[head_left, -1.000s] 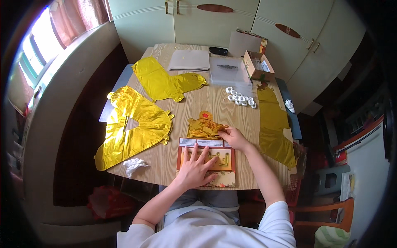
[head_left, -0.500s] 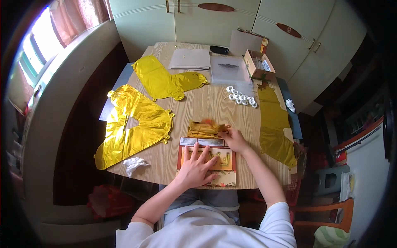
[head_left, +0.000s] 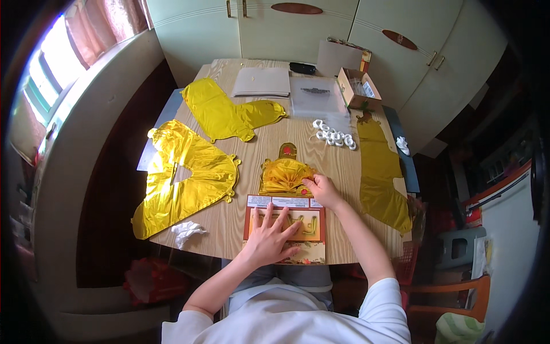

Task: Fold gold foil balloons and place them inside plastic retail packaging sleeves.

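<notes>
My left hand [head_left: 270,236] lies flat with fingers spread on a printed card [head_left: 314,252] with a dark red border, a gold panel and a floral strip. Just beyond the card's far edge lies a crumpled, partly folded gold foil balloon [head_left: 285,172] with red patches. My right hand [head_left: 323,192] pinches its right edge between thumb and fingers. To the left a wide, shiny gold foil balloon [head_left: 206,172] is spread out flat. Another flat gold foil balloon [head_left: 215,112] lies behind it, and a third, darker gold foil balloon [head_left: 378,172] lies along the table's right side.
White ribbon rolls [head_left: 334,136] lie right of the middle. Toward the back are a stack of grey sheets [head_left: 262,83], clear plastic bags [head_left: 315,98], a black case [head_left: 302,68] and an open cardboard box [head_left: 360,92]. A crumpled white tissue [head_left: 188,232] sits near the front left edge.
The small gold foil balloon beyond the card has opened out, with a rounded flap now showing at its far side. My right hand still pinches its edge; my left hand stays on the card.
</notes>
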Motion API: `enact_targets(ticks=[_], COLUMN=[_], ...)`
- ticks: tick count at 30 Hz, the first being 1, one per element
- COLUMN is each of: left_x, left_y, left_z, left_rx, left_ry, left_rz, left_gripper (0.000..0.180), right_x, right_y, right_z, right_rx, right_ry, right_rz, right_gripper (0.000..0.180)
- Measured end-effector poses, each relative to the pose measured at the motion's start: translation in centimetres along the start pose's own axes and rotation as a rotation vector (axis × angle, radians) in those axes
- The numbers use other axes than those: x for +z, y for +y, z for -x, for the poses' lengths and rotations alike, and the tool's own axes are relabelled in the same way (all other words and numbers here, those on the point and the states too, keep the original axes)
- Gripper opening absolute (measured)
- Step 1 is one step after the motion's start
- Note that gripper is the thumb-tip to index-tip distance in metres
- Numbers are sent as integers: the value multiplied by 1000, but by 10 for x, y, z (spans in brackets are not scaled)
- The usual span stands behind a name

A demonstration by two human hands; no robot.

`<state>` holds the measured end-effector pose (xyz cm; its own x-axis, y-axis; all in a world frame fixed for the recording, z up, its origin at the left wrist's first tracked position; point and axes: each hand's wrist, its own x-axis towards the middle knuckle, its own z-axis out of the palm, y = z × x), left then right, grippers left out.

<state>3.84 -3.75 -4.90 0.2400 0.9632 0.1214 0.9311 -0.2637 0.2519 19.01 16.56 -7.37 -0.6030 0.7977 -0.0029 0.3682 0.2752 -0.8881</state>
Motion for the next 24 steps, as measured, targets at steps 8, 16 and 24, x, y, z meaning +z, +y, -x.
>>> enact_targets(ticks=[8,16,24], left_x=[-5,-10,-1], left_y=[0,0,-10], left_z=[-2,-5,-2], left_rx=[0,-24,-67], left_ry=[-11,-56,-173], left_rz=[14,28,214], left_gripper=[66,66,64], right_x=[4,-2,0], right_y=[6,-33,-22], right_z=[-5,28,45], right_rx=[3,-69,-639], right_ry=[-112,-189,-112], right_rz=[-338,47,456], right_gripper=[30,21,15])
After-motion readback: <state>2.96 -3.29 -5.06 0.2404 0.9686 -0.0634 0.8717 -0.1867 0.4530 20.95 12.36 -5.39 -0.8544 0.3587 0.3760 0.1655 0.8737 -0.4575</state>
